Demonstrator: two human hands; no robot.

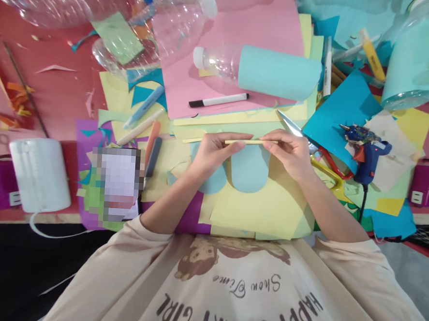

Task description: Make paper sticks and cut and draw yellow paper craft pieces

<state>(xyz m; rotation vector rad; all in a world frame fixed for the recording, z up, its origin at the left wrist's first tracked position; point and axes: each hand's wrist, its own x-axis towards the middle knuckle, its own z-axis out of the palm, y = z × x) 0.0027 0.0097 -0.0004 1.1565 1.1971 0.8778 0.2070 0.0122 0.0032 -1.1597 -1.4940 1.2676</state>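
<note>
A thin yellow paper strip (237, 142) is pinched by the left hand (215, 152) and the right hand (291, 153) above two light-blue cutouts (249, 171). One black marker (218, 100), one glue gun (367, 153) and one pair of scissors (328, 162) are laid nearby.

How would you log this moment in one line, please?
left hand: pinches yellow strip | right hand: pinches other end | below: blue cutouts

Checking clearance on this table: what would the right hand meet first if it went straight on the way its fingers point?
Probably the left hand: the right hand points along the thin yellow strip both hands pinch, and the left fingertips lie close ahead.
</note>
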